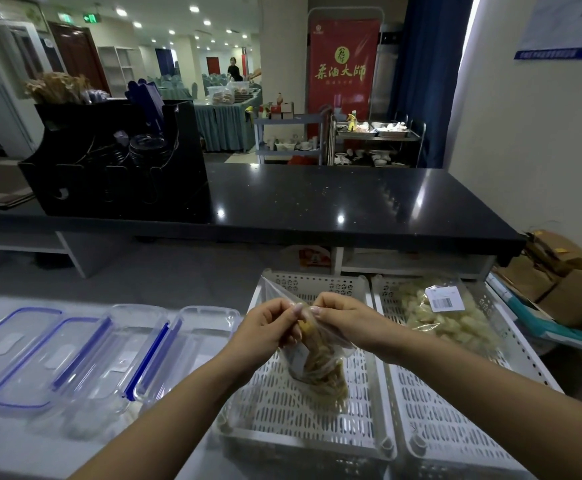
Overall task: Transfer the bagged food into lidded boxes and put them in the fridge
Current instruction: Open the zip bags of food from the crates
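Both hands, left hand [265, 327], right hand [343, 320], pinching bag [313, 362] over basket [282, 410], boxes [116, 355] leftward

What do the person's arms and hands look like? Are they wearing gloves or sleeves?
No gloves and no sleeves show: both forearms are bare right down to the picture's edge. The left hand and right hand wear no rings, watch or bracelets. The fingernails look longish with pale, light-coloured tips.

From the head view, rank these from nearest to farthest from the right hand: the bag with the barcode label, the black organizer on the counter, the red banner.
Measured from the right hand:
1. Bag with the barcode label, lying in the white tray just to the hand's right.
2. Black organizer, on the dark counter, ahead and to the left.
3. Red banner, standing far back in the room beyond the counter.
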